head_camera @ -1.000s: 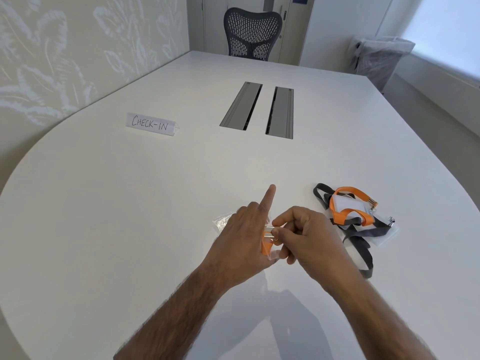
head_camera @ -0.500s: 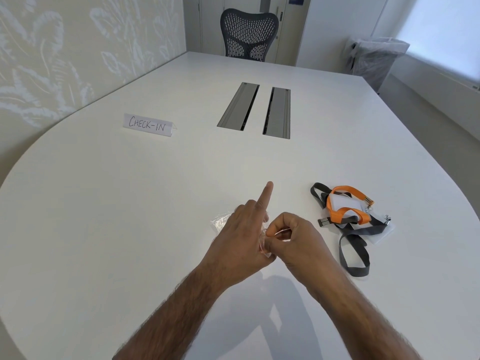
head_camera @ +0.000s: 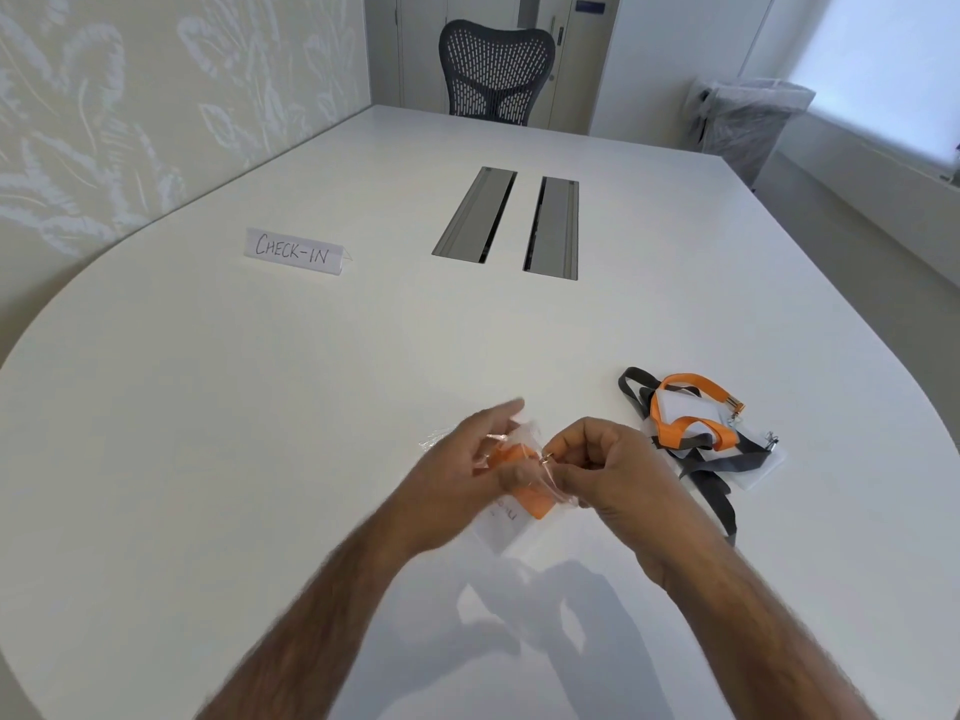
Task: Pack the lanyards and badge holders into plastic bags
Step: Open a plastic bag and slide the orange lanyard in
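Right now both hands work over the near middle of the white desk (head_camera: 260,433), holding a clear plastic bag (head_camera: 524,433) just above it. The left hand (head_camera: 462,485) has its grip loosely curled around the bag, fingers partly spread and blurred; the right hand (head_camera: 608,475) has its grip pinched on the bag's edge, close to a small metal clip. A folded orange lanyard (head_camera: 524,480) sits between the hands, seemingly inside the bag, and a white badge holder (head_camera: 506,522) with dark writing shows beneath it.

This looks like the filling or closing of one bag. The next move probably calls for seating the lanyard and holder fully inside and pressing the mouth shut without the thin film slipping.

At about 2 o'clock from the hands lies the unpacked pile (head_camera: 701,433): grey and orange lanyards tangled over clear holders. A CHECK-IN sign (head_camera: 293,250) stands at 11 o'clock, two grey cable hatches (head_camera: 553,226) at 12. Beyond the far edge waits a mesh office chair (head_camera: 496,65); a patterned wall runs at 9 o'clock.
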`<state>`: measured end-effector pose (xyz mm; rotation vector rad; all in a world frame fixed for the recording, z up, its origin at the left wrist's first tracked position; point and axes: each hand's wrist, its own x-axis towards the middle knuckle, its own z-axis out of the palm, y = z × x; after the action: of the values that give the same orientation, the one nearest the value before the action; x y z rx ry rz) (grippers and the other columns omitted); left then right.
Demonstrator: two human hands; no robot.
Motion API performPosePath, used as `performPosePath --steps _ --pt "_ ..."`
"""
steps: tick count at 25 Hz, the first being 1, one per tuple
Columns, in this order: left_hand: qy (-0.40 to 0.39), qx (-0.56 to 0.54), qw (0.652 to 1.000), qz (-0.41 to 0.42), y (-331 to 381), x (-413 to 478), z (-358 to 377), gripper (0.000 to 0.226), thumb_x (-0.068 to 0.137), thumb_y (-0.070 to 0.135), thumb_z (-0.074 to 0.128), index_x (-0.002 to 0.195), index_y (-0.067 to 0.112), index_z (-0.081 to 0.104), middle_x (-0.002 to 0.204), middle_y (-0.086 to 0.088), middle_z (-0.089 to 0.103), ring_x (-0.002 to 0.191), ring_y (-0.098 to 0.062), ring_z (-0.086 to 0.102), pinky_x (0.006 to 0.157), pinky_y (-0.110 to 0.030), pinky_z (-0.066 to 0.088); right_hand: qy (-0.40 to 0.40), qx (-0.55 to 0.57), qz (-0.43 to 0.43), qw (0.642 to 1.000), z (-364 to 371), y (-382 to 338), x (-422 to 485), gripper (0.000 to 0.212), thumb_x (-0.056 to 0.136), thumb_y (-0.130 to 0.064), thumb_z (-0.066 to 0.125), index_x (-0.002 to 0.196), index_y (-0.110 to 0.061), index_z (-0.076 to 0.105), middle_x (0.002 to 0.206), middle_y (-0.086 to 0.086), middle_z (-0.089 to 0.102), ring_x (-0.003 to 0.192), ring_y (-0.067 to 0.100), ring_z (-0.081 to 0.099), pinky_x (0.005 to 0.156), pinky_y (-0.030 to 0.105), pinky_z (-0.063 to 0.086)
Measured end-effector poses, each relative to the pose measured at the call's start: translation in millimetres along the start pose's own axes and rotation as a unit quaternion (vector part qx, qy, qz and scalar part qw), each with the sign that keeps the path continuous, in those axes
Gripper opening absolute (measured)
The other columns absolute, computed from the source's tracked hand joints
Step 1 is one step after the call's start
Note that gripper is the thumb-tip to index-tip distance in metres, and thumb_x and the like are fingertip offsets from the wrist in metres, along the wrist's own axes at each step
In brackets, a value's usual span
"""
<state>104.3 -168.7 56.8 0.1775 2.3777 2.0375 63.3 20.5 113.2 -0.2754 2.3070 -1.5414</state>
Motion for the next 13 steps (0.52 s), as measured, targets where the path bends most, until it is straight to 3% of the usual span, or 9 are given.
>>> performPosePath --steps 1,2,4,6,7,9,11,13 --pt "0.001 -0.020 1.000 -0.009 2 0 -5 0.044 0.087 0.054 0.073 0.127 0.037 0.068 0.120 0.007 0.073 0.107 -0.008 0.071 0.093 -0.028 0.057 0.005 0.001 -0.002 1.000 -3 0 2 0.011 0.082 -0.008 0.079 0.081 -0.017 0.072 0.072 0.013 0.072 0.065 0.020 0.056 0.064 0.040 0.043" --pt "0.005 -0.029 0.999 -0.017 3 1 -8 0.031 0.092 0.050 0.069 0.113 0.028 0.075 0.109 0.002 0.077 0.099 -0.010 0.072 0.088 -0.028 0.057 0.012 -0.004 -0.005 1.000 -5 0 2 0.012 0.083 -0.008 0.079 0.081 -0.017 0.072 0.075 0.016 0.073 0.065 0.021 0.057 0.065 0.041 0.045" --pt "0.019 -0.047 0.998 -0.032 6 1 -7 0.030 0.093 0.045 0.070 0.099 0.016 0.074 0.104 -0.007 0.079 0.090 -0.014 0.072 0.082 -0.028 0.057 0.027 -0.038 -0.025 0.999 -2 2 3 0.014 0.084 -0.007 0.078 0.078 -0.018 0.071 0.074 0.012 0.074 0.064 0.020 0.060 0.064 0.037 0.049" --pt "0.037 -0.063 0.996 -0.041 9 1 -6 0.032 0.089 0.044 0.073 0.094 0.012 0.072 0.099 -0.011 0.079 0.083 -0.017 0.071 0.076 -0.030 0.055 0.040 -0.099 -0.051 0.993 1 0 2 0.016 0.085 -0.010 0.076 0.074 -0.021 0.072 0.072 -0.001 0.076 0.062 0.009 0.064 0.063 0.028 0.051" --pt "0.048 -0.072 0.995 -0.043 9 1 -5 0.030 0.088 0.043 0.073 0.092 0.013 0.072 0.093 -0.008 0.079 0.080 -0.016 0.070 0.074 -0.028 0.055 0.035 -0.105 -0.062 0.992 0 -1 2 0.015 0.088 -0.014 0.074 0.075 -0.022 0.074 0.074 -0.003 0.076 0.065 0.006 0.066 0.064 0.029 0.054" --pt "0.073 -0.110 0.990 -0.043 9 0 -8 0.022 0.091 0.035 0.073 0.089 0.014 0.071 0.089 -0.004 0.078 0.080 -0.013 0.071 0.071 -0.022 0.055 -0.015 -0.062 -0.077 0.995 -9 -4 1 0.013 0.095 -0.025 0.069 0.086 -0.022 0.077 0.083 0.002 0.078 0.076 0.011 0.068 0.075 0.044 0.057" --pt "0.094 -0.133 0.986 -0.042 9 -1 -10 0.014 0.095 0.027 0.070 0.089 0.015 0.071 0.091 -0.005 0.079 0.083 -0.013 0.073 0.071 -0.019 0.055 -0.077 -0.068 -0.093 0.990 -19 -7 -1 0.007 0.093 -0.030 0.073 0.099 -0.028 0.075 0.092 -0.006 0.079 0.086 0.011 0.071 0.083 0.041 0.057" --pt "0.107 -0.126 0.985 -0.042 11 -2 -10 0.015 0.093 0.032 0.069 0.089 0.017 0.071 0.090 -0.004 0.078 0.082 -0.012 0.071 0.072 -0.020 0.054 -0.072 -0.157 -0.131 0.976 -23 -5 -1 0.012 0.090 -0.025 0.078 0.098 -0.032 0.072 0.090 -0.017 0.076 0.081 0.008 0.070 0.078 0.036 0.059"
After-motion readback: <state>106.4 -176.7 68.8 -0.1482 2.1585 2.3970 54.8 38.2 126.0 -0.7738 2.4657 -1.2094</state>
